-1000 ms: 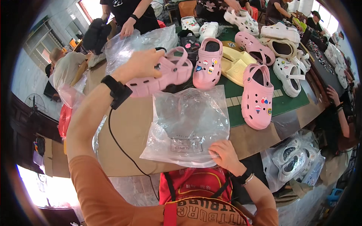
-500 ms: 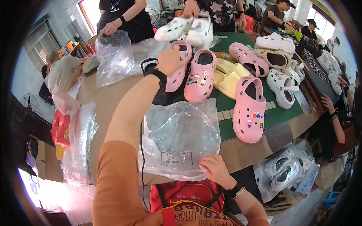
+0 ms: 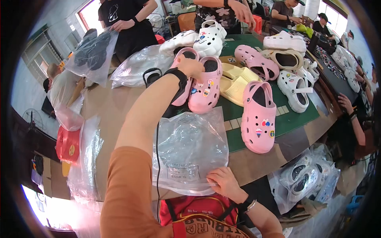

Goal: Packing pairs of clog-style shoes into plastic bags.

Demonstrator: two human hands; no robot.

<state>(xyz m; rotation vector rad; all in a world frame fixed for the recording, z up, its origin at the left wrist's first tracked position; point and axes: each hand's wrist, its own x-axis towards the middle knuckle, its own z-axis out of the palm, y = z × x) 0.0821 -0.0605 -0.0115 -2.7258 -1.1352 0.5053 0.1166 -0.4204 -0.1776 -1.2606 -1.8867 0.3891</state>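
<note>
My left hand [image 3: 191, 66] reaches across the table to two pink clogs standing side by side. Its fingers close over the facing edges of the left pink clog [image 3: 182, 90] and the right pink clog [image 3: 204, 90], which bears small charms; some fingertips are hidden. Nearer to me lies a flat clear plastic bag [image 3: 190, 139] with a printed box. At its near right corner, my right hand [image 3: 224, 181] has the bag's edge between its fingers. Another pink clog with charms [image 3: 258, 119] stands to the right of the bag.
Yellow slides [image 3: 238, 83], a tilted pink clog [image 3: 256, 61] and white clogs [image 3: 293, 89] crowd the green mat. A black cable [image 3: 157, 170] runs under my left arm. Across the table, a person holds a bag of dark footwear [image 3: 93, 53]. Bagged clogs [image 3: 303, 178] lie lower right.
My left hand has shifted right, from the left pink clog to between both, and the right one sits slightly nearer. Across the table, white clogs were set down and a filled bag was lifted.
</note>
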